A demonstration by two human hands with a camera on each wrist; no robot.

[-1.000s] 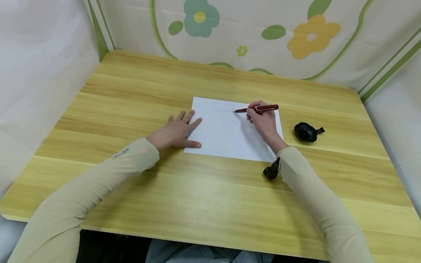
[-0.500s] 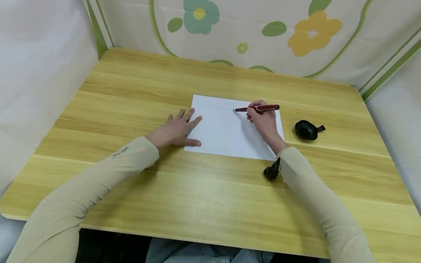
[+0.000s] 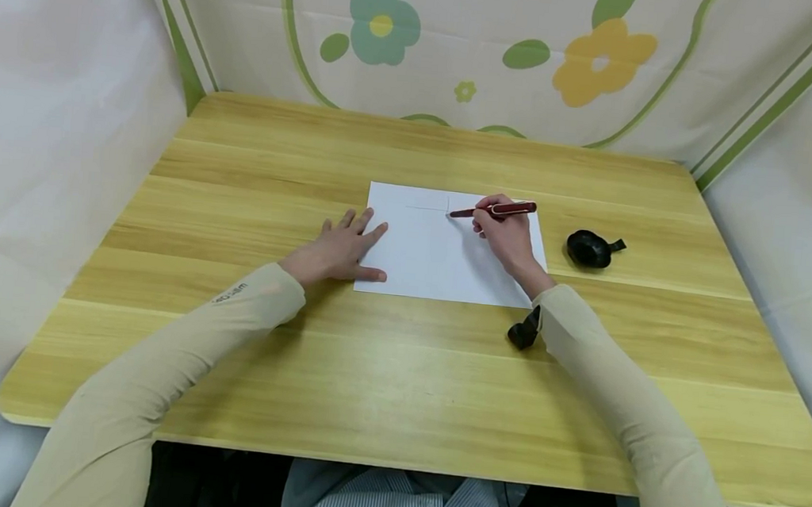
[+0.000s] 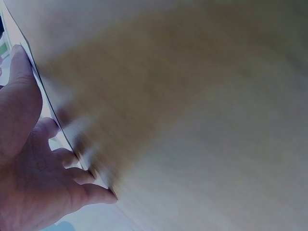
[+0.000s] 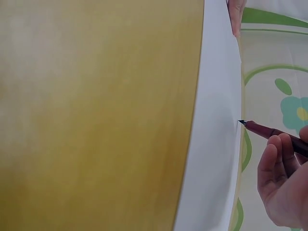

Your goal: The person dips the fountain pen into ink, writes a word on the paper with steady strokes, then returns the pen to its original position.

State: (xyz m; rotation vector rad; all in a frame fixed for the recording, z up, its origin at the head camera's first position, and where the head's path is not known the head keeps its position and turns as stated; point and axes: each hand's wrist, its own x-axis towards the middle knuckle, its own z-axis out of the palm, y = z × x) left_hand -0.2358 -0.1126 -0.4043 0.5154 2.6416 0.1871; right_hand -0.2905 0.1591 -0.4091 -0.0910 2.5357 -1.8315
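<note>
A sheet of white paper (image 3: pixel 412 262) lies on the wooden table, with a thin horizontal line and a short vertical line drawn near its far edge. My right hand (image 3: pixel 507 236) grips a dark red pen (image 3: pixel 514 208) whose nib meets the paper by the foot of the vertical line. In the right wrist view the pen (image 5: pixel 262 130) shows its dark, pointed nib at the sheet (image 5: pixel 216 106). My left hand (image 3: pixel 340 252) rests with spread fingers over the paper's left edge; the thumb and forefinger lie on the sheet. The left wrist view shows this hand (image 4: pixel 33 178) from the side.
A round black object with a short tab (image 3: pixel 589 250) lies right of the paper. Another small black piece (image 3: pixel 524 331) shows beside the right cuff. The wooden table (image 3: pixel 381 387) ends at a flower-patterned curtain (image 3: pixel 418 95) at the back, with white curtains on both sides.
The head view has shifted slightly. The pen and both hands stay in nearly the same places on the paper, and the drawn lines look the same.
</note>
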